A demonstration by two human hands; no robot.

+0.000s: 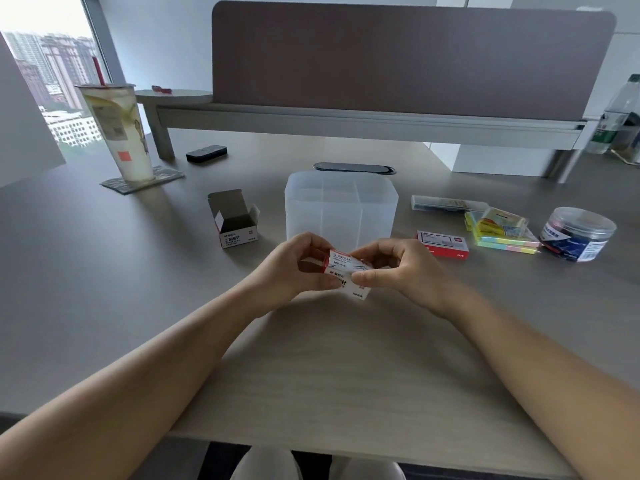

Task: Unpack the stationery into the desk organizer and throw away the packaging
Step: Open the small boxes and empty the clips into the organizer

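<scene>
A small red-and-white paper clip box [346, 268] is held above the desk in front of me. My left hand [294, 268] grips its left end and my right hand [398, 268] pinches its right end between thumb and fingers. Just behind it stands the translucent desk organizer [341, 206] with several compartments. An identical paper clip box [235, 220] stands to the organizer's left, its flaps open. To the right lie a red staple box [443, 244], wrapped sticky notes [498, 230], a long clear pack [448, 203] and a round clear tub of binder clips [576, 233].
A tall drink cup with a straw [117, 133] stands on a coaster at the back left. A black eraser-like block [206, 154] lies near the shelf leg. A desk partition [398, 64] closes the back, and a plastic bottle [616, 116] stands at the far right.
</scene>
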